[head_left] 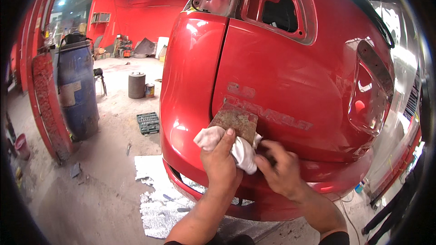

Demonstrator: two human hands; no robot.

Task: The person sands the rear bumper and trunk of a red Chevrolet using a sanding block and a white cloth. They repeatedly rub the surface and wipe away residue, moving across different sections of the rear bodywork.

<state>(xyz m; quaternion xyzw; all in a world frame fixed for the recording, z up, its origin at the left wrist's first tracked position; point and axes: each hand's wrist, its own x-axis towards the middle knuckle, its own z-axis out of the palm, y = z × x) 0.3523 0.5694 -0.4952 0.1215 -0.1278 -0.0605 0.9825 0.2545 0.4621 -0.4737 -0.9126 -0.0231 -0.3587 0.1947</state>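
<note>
In front of a red car's rear panel (195,63), my left hand (221,163) is closed around a bunched white cloth (245,155) and a flat, stained, rectangular plate (236,121). My left thumb presses on the plate's lower edge, and the cloth bulges out on both sides. The plate's exact kind is unclear. Just right of the cloth is my right hand (284,170), fingers bent and apart from the thumb, with the thumb tip at the cloth's edge. Nothing shows in its grasp. Faded raised-letter marks (286,115) cross the red tailgate (318,72) behind the plate.
A lamp opening (304,31) cuts into the tailgate above. Silvery foil sheeting (154,213) lies under the bumper. A green tool case (148,123), a grey drum (136,85) and a tin (150,90) stand left, near a blue barrel (79,95). A cable (347,215) trails right.
</note>
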